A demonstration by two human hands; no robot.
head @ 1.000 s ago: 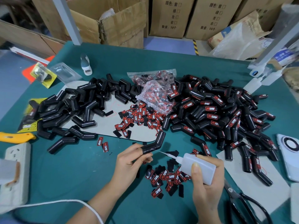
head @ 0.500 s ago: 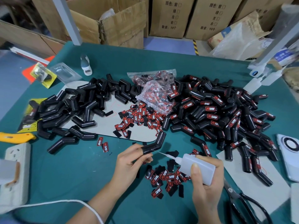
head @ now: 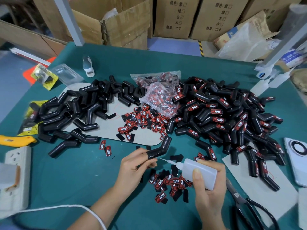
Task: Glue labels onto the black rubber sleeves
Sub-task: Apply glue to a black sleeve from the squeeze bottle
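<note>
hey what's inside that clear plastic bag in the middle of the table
The clear plastic bag holds red-and-black labels, crumpled together. Their print is blurred through the plastic, and anything beneath the bag is covered.

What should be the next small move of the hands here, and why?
Probably squeeze the glue bottle in the right hand lightly: its nozzle tip already meets the bare sleeve held by the left hand, and no label is on it yet.

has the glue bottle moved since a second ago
No. The glue bottle in the right hand sits in the same spot relative to the scissors, its nozzle still at the rubber sleeve the left hand holds.
</note>
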